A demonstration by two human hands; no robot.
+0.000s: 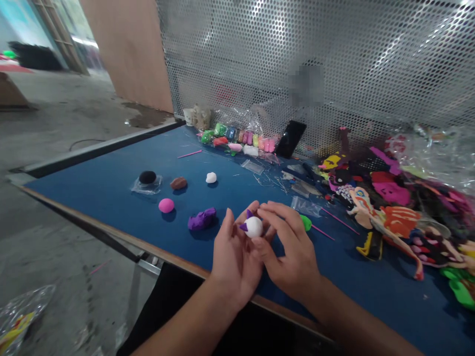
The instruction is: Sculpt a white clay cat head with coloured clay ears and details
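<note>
A white clay ball (254, 227) with two small purple cones stuck on its left side sits between my hands above the near table edge. My left hand (235, 257) cups it from below, fingers curled around it. The thumb and fingers of my right hand (291, 247) close on the ball from the right. Left of my hands lies a lump of purple clay (202, 219). Beyond it are a pink clay ball (166, 205), a brown clay lump (178, 183), a small white clay lump (211, 177) and a black clay piece (147, 177) on clear plastic.
On the blue table (111, 170), packets of coloured clay (237, 141) line the back beside a leaning phone (291, 139). Finished clay figures (401, 222) crowd the right side, near a yellow-and-black cutter (370, 245). Green clay (306, 223) shows behind my right hand. A perforated metal panel (237, 59) stands behind.
</note>
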